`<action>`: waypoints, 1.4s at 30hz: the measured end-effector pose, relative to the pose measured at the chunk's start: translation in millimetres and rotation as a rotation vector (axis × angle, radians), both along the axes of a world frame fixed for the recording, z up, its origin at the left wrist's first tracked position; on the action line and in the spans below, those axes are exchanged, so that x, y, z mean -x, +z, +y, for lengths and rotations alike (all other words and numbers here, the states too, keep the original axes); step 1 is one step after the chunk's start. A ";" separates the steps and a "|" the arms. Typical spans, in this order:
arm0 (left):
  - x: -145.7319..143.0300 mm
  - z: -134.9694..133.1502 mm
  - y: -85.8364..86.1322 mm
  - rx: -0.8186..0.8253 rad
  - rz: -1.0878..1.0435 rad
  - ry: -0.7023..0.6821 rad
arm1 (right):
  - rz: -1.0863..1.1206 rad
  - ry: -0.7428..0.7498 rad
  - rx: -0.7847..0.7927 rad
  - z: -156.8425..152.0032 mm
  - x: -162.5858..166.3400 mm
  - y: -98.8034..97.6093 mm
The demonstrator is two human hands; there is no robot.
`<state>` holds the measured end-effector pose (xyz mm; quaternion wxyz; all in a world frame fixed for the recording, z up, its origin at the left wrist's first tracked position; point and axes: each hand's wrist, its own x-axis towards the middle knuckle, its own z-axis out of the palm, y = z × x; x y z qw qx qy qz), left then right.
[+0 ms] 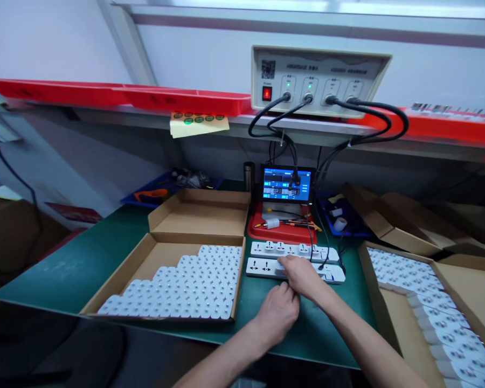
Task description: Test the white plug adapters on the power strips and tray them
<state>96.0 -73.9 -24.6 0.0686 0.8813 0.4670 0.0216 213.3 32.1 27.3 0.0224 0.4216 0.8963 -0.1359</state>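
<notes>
My right hand (301, 273) reaches over the front white power strip (258, 266), fingers bent down onto its middle sockets; what they grip is hidden beneath them. Just in front of the strip, my left hand (280, 311) is closed with its fingertips up against my right hand, and I cannot see whether anything is in it. Behind lies a second white power strip (261, 248), with several white pieces standing in its sockets. A black cable (325, 258) runs to the right end of the front strip.
An open carton (238, 285) at left holds rows of white plug adapters. Another carton (392, 323) at right holds more. Behind the strips are a red tray (262, 233), a lit screen (286, 183) and a blue tray (358, 226). A test box (323, 64) with black cables sits above.
</notes>
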 end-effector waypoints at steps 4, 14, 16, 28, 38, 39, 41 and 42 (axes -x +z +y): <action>3.1 -2.8 -2.5 0.044 -0.026 -0.009 | -0.027 0.014 -0.003 1.6 2.6 -5.6; 91.6 49.9 53.7 0.088 -0.240 0.364 | 0.018 0.024 0.034 -3.6 -3.2 1.0; 94.1 61.8 54.5 0.117 -0.161 0.389 | 0.043 0.006 0.006 -9.1 -10.7 7.6; 83.5 73.7 59.4 0.167 0.009 0.306 | 0.075 -0.262 -0.063 1.3 -131.6 19.0; -34.9 97.7 44.8 0.169 -0.367 0.274 | 0.546 -0.294 0.110 18.4 -129.7 -20.9; -37.6 99.2 45.4 0.171 -0.401 0.282 | 0.586 -0.308 0.104 18.1 -130.7 -19.9; -33.0 99.4 48.6 0.149 -0.513 0.286 | 0.665 -0.329 0.105 16.8 -131.8 -15.6; -25.9 98.3 50.8 0.133 -0.578 0.284 | 0.690 -0.325 0.115 15.7 -130.7 -13.1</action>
